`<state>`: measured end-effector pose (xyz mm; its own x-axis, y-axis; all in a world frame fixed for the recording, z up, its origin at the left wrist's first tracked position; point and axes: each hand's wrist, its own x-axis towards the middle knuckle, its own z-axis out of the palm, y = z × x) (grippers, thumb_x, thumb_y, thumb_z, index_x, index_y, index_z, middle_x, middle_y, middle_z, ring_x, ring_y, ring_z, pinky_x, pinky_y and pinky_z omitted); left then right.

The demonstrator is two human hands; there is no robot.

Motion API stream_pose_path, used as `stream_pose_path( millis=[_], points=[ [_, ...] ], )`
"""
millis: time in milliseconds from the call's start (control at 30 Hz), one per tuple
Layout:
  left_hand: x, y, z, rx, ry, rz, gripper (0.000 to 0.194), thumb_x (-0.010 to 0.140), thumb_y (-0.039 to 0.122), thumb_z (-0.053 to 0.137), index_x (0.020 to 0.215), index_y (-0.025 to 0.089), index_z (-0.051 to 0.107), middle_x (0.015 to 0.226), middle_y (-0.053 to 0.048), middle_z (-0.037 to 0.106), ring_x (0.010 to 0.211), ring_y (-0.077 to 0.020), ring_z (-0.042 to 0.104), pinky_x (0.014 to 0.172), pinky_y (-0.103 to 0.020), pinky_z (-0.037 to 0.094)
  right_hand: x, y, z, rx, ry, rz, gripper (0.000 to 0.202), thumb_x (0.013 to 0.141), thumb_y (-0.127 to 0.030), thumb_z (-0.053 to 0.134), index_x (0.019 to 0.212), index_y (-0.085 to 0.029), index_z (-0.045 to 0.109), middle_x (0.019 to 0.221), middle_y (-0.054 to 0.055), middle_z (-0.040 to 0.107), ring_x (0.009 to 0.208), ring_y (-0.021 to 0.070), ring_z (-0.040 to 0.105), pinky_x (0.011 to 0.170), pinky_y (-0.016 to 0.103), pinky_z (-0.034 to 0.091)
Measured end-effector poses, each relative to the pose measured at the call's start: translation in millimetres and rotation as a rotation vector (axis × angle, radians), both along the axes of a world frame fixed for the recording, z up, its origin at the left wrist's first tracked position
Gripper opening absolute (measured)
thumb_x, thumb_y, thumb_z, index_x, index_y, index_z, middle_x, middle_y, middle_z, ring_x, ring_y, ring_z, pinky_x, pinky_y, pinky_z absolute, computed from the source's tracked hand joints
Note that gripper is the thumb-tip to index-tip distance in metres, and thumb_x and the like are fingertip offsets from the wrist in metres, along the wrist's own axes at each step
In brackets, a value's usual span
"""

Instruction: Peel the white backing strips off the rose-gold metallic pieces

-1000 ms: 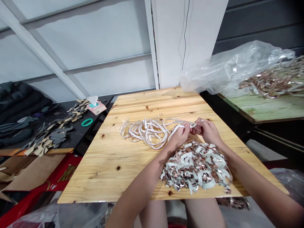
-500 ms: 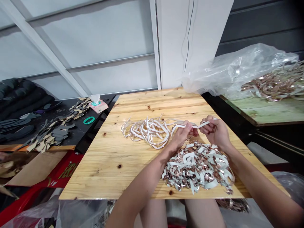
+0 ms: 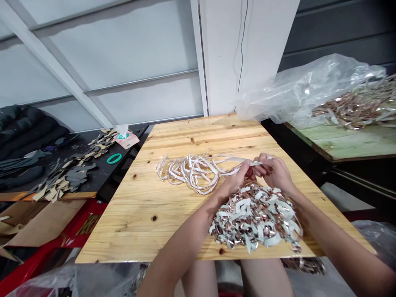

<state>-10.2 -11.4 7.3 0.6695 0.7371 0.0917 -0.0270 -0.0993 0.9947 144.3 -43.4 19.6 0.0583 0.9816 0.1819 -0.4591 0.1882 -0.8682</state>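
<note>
The fingers of both hands hid part of the white strip [image 3: 256, 163], and its end at the right hand [image 3: 274, 170] was hard to make out, though both grips were clamped on it, the left hand [image 3: 239, 174] nearer the tangle of strips [image 3: 194, 171]. The strip lay between the curled fingers, inward from the right edge of the worktop [image 3: 136, 229], beyond the heap of pieces [image 3: 255, 218] by the near edge, its long axis running roughly left to right. Compared with the earlier frame, the right hand had moved closer to the left, shortening the stretch between them
</note>
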Motion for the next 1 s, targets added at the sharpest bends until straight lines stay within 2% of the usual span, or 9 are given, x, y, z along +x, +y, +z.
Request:
stream_pose_path(
  millis=[200,333,500,667,800,933,1000],
  points=[
    [5,4,-6.7,0.045,-0.033,-0.009,0.058,0.099,0.07,0.028,0.088,0.022,0.06,0.086,-0.005,0.063,0.083,-0.0202,0.059,0.088,-0.038,0.05,-3,-3,6.5,-0.086,0.165,0.034,0.028,0.079,-0.024,0.063,0.057,-0.022,0.045,0.054,-0.003,0.035,0.052,0.0146,0.042,0.049,0.029,0.043],
    [6,5,-6.7,0.046,-0.081,-0.049,0.056,0.099,0.07,0.026,0.079,0.024,0.05,0.081,-0.005,0.061,0.08,-0.0205,0.059,0.088,-0.039,0.05,1,-2,9.1,-0.113,0.27,0.026,0.029,0.076,-0.022,0.064,0.058,-0.021,0.041,0.054,-0.004,0.031,0.053,0.0127,0.039,0.051,0.026,0.044],
    [8,6,-4.1,0.053,-0.098,-0.082,0.055,0.098,0.071,0.027,0.076,0.024,0.047,0.075,-0.005,0.059,0.073,-0.0204,0.058,0.082,-0.039,0.051,10,1,11.7,-0.096,0.451,-0.033,0.038,0.072,-0.015,0.064,0.06,-0.021,0.029,0.055,-0.005,0.023,0.051,0.0099,0.032,0.05,0.022,0.042],
    [9,5,-6.2,0.047,-0.087,-0.084,0.056,0.097,0.072,0.03,0.074,0.024,0.047,0.074,-0.004,0.058,0.071,-0.0183,0.055,0.078,-0.035,0.049,9,7,6.4,-0.142,0.648,-0.047,0.045,0.071,-0.01,0.061,0.064,-0.021,0.019,0.054,-0.006,0.025,0.048,0.0087,0.029,0.046,0.022,0.041],
    [10,11,-15.7,-0.059,-0.126,-0.145,0.056,0.096,0.072,0.034,0.075,0.022,0.05,0.072,-0.003,0.058,0.069,-0.0173,0.054,0.072,-0.032,0.046,15,12,-0.2,-0.145,0.705,-0.059,0.044,0.07,-0.008,0.059,0.065,-0.022,0.018,0.054,-0.006,0.029,0.048,0.0093,0.036,0.047,0.022,0.044],
    [9,22,-25.4,-0.257,-0.2,-0.204,0.062,0.096,0.07,0.036,0.06,0.021,0.048,0.059,-0.003,0.055,0.057,-0.0155,0.051,0.065,-0.032,0.044,46,10,-0.4,-0.033,0.785,-0.167,0.034,0.069,-0.006,0.054,0.065,-0.022,0.024,0.055,-0.005,0.04,0.053,0.0104,0.046,0.069,0.03,0.056],
    [9,26,-27.0,-0.337,-0.21,-0.238,0.065,0.097,0.067,0.033,0.053,0.021,0.048,0.053,-0.004,0.052,0.051,-0.0147,0.048,0.062,-0.032,0.043,57,8,1.9,0.015,0.732,-0.198,0.032,0.069,-0.01,0.056,0.064,-0.022,0.027,0.056,-0.004,0.042,0.054,0.0113,0.046,0.075,0.034,0.056]
  ],
)
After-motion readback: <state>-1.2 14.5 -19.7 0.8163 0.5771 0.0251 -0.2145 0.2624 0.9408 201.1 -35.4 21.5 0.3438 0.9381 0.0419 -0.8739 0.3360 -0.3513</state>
